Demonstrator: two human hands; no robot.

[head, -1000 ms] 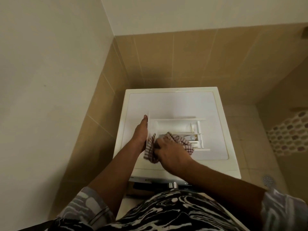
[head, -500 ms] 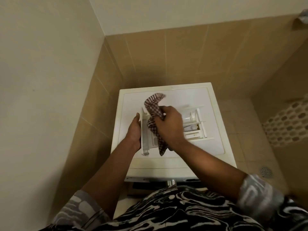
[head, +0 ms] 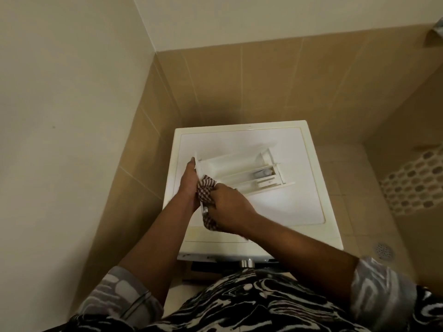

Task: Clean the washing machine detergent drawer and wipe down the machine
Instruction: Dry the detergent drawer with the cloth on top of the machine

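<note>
Clearly the drawer [head: 242, 172] lies pulled out on top of the washing machine [head: 309, 221], where every side can be reached. Left hand [head: 190, 185] is closed around its front panel, likely bracing it against the rubbing, while the right hand [head: 229, 207] grips a checked cloth [head: 205, 191] bunched against that same end

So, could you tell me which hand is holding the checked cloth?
The right hand grips the cloth and presses it against the drawer's front end; the left hand only steadies that front panel from outside.
</note>
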